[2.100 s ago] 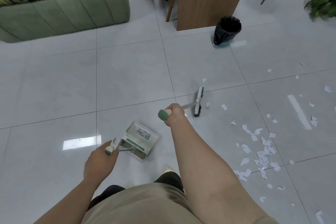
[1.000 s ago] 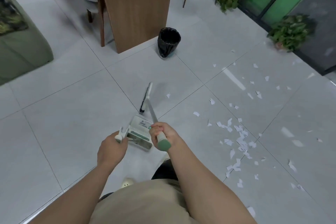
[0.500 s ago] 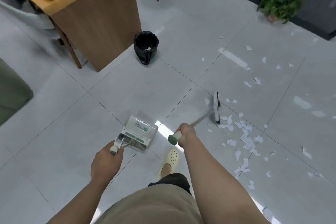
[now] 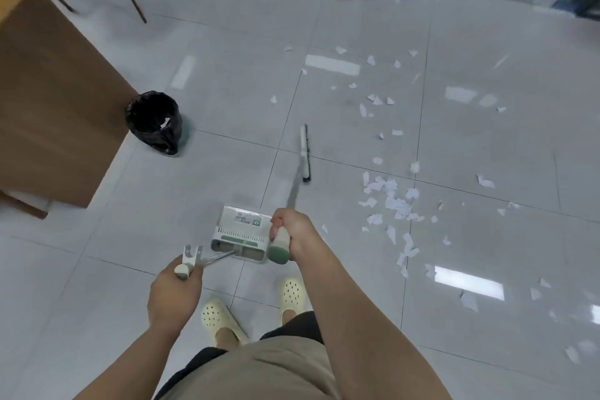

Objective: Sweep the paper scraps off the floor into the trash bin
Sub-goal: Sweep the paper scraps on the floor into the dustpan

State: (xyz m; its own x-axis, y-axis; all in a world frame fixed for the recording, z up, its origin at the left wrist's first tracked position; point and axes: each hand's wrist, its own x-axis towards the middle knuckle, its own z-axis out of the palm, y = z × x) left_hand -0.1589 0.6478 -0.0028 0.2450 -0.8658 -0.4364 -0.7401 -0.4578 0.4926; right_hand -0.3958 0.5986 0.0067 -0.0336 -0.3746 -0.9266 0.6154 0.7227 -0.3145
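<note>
Glossy grey tile floor (image 4: 227, 81), reflective; judged slick, so scraps should slide rather than catch. Bin (image 4: 155, 122), black-lined, stands ahead and well to the left of my left hand, against a wooden desk (image 4: 48, 91).

Scraps (image 4: 391, 201): main cluster ahead and to the right of my right hand, strays scattered farther out. Judged very light, limp, prone to flutter; short low strokes advisable.

Broom (image 4: 304, 153): long thin stiff shaft, head ahead of my right hand, left of the cluster, not touching it. Dustpan (image 4: 242, 232) just left of my right hand, between both hands; whether it rests on the floor I cannot tell.

Right hand (image 4: 292, 230) is wrapped tight round the broom's padded grip, green end cap showing. Left hand (image 4: 173, 295) is closed round the dustpan's handle end.
</note>
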